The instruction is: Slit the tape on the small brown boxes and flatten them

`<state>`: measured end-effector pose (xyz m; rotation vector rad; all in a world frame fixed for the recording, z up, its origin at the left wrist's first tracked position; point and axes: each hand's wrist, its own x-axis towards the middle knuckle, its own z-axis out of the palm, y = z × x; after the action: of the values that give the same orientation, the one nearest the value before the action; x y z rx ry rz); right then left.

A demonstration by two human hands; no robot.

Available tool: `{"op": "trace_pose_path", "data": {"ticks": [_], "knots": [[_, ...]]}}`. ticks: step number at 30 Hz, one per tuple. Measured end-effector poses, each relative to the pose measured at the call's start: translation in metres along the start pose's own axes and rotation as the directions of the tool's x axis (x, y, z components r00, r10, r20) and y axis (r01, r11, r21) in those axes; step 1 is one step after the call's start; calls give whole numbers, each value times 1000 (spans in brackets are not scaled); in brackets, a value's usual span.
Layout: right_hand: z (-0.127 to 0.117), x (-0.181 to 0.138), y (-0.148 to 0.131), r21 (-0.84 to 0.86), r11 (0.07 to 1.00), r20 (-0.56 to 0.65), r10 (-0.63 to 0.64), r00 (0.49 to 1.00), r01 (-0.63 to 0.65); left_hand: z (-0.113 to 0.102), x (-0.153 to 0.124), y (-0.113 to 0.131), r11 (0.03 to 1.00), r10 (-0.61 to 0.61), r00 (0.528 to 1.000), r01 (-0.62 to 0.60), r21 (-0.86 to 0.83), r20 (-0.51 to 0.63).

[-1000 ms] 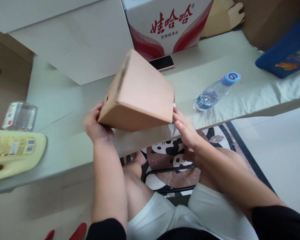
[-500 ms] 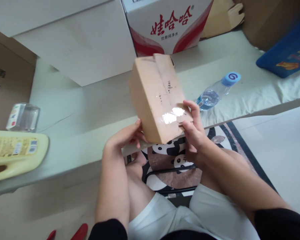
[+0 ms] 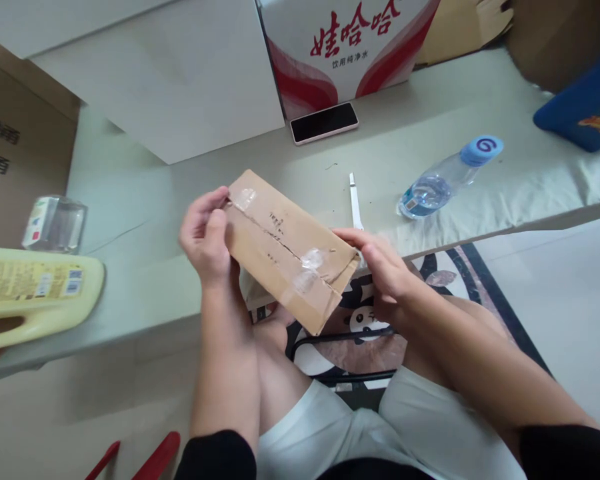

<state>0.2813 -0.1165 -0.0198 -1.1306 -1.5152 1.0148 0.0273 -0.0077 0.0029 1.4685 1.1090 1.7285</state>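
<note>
Between my hands, a small brown cardboard box (image 3: 280, 247) is held tilted above the bench's front edge. Its upper face shows a slit seam, pieces of clear tape and faint black print. My left hand (image 3: 207, 233) grips the far left end, thumb on top and fingers bent around the edge. At the near right end, my right hand (image 3: 383, 267) has its fingers against the box's upper corner; part of that hand is turned away. Just beyond it lies a white slim cutter-like tool (image 3: 355, 200). A water bottle (image 3: 445, 177) with a blue cap lies to its right.
A black-screened phone (image 3: 325, 123) rests before a white and red carton (image 3: 340, 60). A yellow jug (image 3: 40, 297) and a clear plastic container (image 3: 55, 223) are on the left. At the right stands a blue container (image 3: 580, 107). The bench (image 3: 150, 280) has a pale cloth cover.
The box has turned and come down toward me, uncovering the phone and the white tool. My left hand has shifted from its near side to its far left end.
</note>
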Motion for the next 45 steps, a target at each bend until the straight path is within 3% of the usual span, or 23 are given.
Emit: {"op": "trace_pose_path", "data": {"ticks": [2, 4, 8, 11, 16, 20, 23, 26, 29, 30, 32, 34, 36, 41, 45], "knots": [[-4, 3, 4, -205, 974, -177, 59, 982, -95, 0, -1, 1, 996, -87, 996, 85, 41, 38], [-9, 8, 9, -470, 852, -288, 98, 952, -230, 0, -2, -1, 994, -97, 994, 94, 57, 52], [-15, 14, 13, -794, 521, -197, 268, 943, -314, -2, 0, -6, 995, -52, 997, 46, 91, 61], [-17, 15, 11, -844, 448, -140, 348, 927, -295, -1, 3, -5, 992, -79, 996, 75, 103, 33], [-23, 12, 7, -767, 540, -182, 334, 925, -346, 3, 5, -4, 978, -205, 970, 207, -1, -127], [-28, 4, 1, -623, 715, -281, 175, 944, -318, 8, 1, -6, 982, -147, 962, 170, 84, -228], [-33, -4, -9, -437, 871, -452, 3, 892, -225, 11, -4, -11, 988, -9, 985, 36, 152, -173], [-39, -11, -20, -236, 972, -572, -130, 810, -11, 13, -6, -17, 988, 50, 990, -29, 154, -135], [-44, -18, -26, -130, 940, -585, -330, 740, 316, 11, -6, -23, 988, 39, 992, -20, 153, -120], [-45, -21, -27, -139, 917, -581, -381, 719, 373, 10, -6, -24, 988, 37, 993, -20, 152, -108], [-44, -27, -30, -223, 914, -579, -403, 709, 338, 9, -6, -26, 988, 48, 995, -35, 153, -82], [-43, -32, -34, -374, 905, -571, -396, 719, 202, 10, -6, -27, 986, 78, 996, -70, 154, -53], [-43, -34, -39, -521, 844, -533, -440, 722, 130, 12, -7, -27, 983, 114, 993, -107, 146, -36], [-46, -35, -47, -607, 761, -376, -531, 760, 231, 14, -9, -28, 990, 112, 993, -108, 90, -43], [-47, -37, -50, -597, 764, -369, -533, 762, 245, 15, -8, -29, 990, 130, 991, -128, 61, -30]]}}
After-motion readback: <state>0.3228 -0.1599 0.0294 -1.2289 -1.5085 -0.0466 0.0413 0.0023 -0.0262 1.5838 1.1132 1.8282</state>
